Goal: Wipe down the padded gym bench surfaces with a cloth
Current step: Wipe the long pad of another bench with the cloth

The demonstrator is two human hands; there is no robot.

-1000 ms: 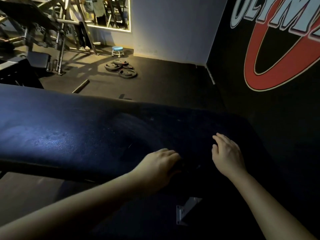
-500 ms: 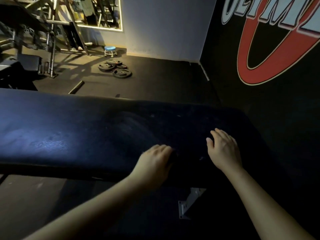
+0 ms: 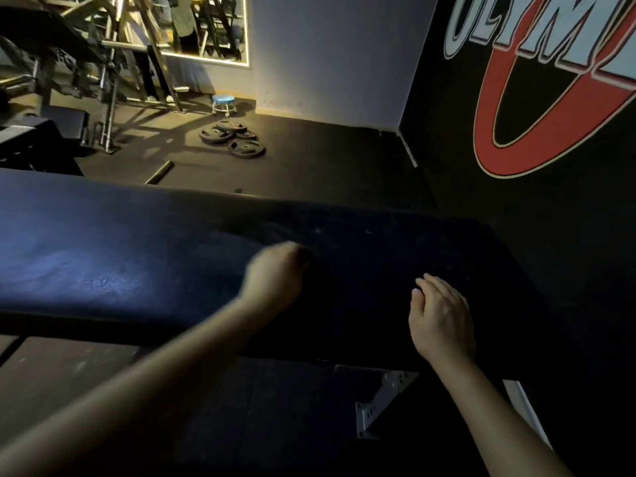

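Right grip [image 3: 442,321] flat on counter [image 3: 120,256] near its right end, fingers straight and together. Left grip [image 3: 275,280] at mid-pad, blurred, fingers curled; cannot tell whether pinching the cloth, which is lost against dark padding. Beyond: plates [image 3: 232,137] on floor, stool [image 3: 223,103] by wall.

Weight plates [image 3: 232,137]: lying in a cluster on the far floor.
Stool [image 3: 223,103]: blue-topped, just beyond the plates.
Bar [image 3: 159,172]: on the floor, left of the plates.
Mirror [image 3: 192,25]: far wall, lit frame.
Logo [image 3: 550,80]: red and white, on the right black wall.
Bracket [image 3: 382,401]: grey metal, near floor.
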